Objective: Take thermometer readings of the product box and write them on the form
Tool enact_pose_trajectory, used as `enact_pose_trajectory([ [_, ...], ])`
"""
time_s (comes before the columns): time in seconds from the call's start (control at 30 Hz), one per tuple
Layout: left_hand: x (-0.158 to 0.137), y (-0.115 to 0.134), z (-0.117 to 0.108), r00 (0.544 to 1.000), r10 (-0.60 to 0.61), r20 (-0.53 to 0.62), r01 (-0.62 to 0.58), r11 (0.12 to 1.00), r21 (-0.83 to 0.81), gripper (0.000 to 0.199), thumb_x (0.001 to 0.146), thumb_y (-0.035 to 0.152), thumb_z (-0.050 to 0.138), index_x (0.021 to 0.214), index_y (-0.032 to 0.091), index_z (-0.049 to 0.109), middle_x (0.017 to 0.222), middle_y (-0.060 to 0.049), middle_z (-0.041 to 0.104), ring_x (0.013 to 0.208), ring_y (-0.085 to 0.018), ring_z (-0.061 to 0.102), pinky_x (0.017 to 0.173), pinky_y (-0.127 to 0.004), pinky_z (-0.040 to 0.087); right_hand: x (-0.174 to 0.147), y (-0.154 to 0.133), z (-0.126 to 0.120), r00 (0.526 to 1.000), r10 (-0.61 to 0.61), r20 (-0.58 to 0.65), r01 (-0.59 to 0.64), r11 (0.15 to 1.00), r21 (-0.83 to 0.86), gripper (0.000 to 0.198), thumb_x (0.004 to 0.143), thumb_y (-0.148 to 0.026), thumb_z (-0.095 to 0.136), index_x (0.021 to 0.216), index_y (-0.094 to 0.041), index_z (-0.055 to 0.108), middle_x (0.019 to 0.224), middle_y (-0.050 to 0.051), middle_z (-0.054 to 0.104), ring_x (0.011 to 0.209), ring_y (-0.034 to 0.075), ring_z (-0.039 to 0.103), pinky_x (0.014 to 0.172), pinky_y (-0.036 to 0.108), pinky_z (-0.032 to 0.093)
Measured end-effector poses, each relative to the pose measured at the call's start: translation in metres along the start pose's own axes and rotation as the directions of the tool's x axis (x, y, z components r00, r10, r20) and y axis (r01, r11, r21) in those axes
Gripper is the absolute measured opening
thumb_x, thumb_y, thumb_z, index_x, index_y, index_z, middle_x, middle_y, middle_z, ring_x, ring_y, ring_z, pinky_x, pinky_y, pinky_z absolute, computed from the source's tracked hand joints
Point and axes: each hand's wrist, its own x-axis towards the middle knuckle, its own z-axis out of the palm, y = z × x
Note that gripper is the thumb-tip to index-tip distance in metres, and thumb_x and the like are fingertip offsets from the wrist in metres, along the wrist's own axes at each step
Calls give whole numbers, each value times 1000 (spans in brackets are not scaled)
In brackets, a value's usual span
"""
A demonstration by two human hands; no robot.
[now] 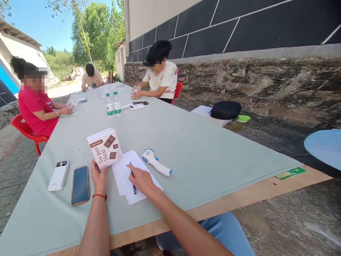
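My left hand (99, 179) grips the lower edge of a white meal box (105, 147), printed with "Su-per Meal" and brown chocolate squares. The box stands tilted above the table, by the top of some paper sheets (141, 185). Over those sheets is my right hand (141, 180), its index finger stretched forward and the other fingers curled round a dark pen (134, 188). The pen's middle is hidden by the fingers. Just right of the papers lies a white and blue infrared thermometer (156, 163). Left of my left hand lie a phone (80, 185) and a white power bank (58, 176).
Two green-capped water bottles (113, 105) stand mid-table, with a white device (136, 106) and a dark phone beyond. Three people sit around the long cloth-covered table (199, 160). A black case (225, 110) sits off its right side, near the stone wall.
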Motion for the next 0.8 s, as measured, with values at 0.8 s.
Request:
enact_pose_trajectory([
  [0.8,-27,5,10,978,124,169,-200,792,577,32,75,29,68,106,25,64,115,-10,62,131,-37,38,111,-57,25,-22,25,4,967,209,-148,12,541,841,18,63,-34,63,75,-21,63,66,-1,62,56,14,51,55,29,43],
])
